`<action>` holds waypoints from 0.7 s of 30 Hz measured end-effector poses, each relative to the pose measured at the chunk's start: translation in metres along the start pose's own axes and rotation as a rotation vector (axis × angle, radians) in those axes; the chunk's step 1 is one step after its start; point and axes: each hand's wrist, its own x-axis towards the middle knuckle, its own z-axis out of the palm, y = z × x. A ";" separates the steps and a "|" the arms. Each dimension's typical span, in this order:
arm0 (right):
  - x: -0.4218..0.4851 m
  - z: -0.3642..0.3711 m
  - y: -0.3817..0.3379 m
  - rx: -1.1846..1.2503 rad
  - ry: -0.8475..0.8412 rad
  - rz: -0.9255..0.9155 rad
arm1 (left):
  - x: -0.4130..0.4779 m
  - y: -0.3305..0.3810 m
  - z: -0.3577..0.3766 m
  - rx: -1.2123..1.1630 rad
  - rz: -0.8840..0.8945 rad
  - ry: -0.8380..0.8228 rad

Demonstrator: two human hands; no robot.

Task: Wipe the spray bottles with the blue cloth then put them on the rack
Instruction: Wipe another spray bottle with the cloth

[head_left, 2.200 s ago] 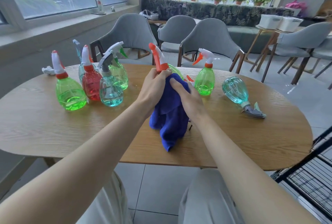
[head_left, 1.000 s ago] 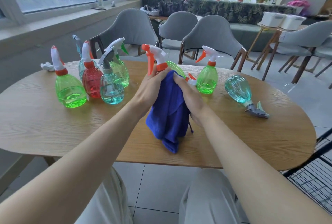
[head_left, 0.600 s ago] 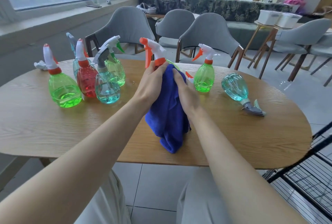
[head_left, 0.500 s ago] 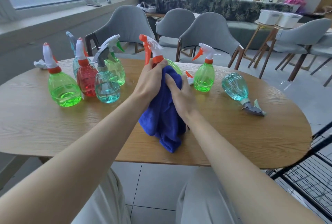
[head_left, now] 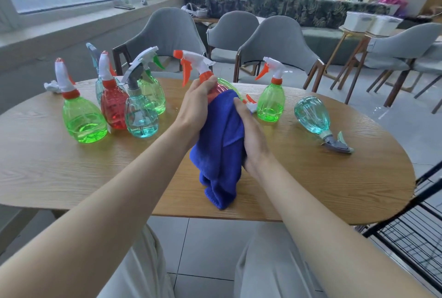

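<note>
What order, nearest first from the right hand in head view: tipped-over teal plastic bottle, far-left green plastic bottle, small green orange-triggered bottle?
1. small green orange-triggered bottle, just beyond right hand
2. tipped-over teal bottle, farther right
3. far-left green bottle, opposite side

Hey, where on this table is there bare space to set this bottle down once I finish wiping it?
Bare wood on the table lies between the bottle cluster and the near edge. More lies right of the blue cloth, nearer than the lying teal bottle. Crowded: the far left, and behind the cloth.
</note>
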 end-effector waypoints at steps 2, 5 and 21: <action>0.003 0.001 0.005 -0.077 0.079 -0.102 | 0.003 -0.001 -0.002 0.001 -0.023 0.031; 0.005 -0.002 0.000 -0.004 0.023 -0.046 | 0.003 -0.004 -0.003 -0.084 0.014 -0.016; 0.005 -0.003 0.003 -0.551 0.157 -0.468 | 0.005 -0.002 0.008 0.029 -0.047 0.127</action>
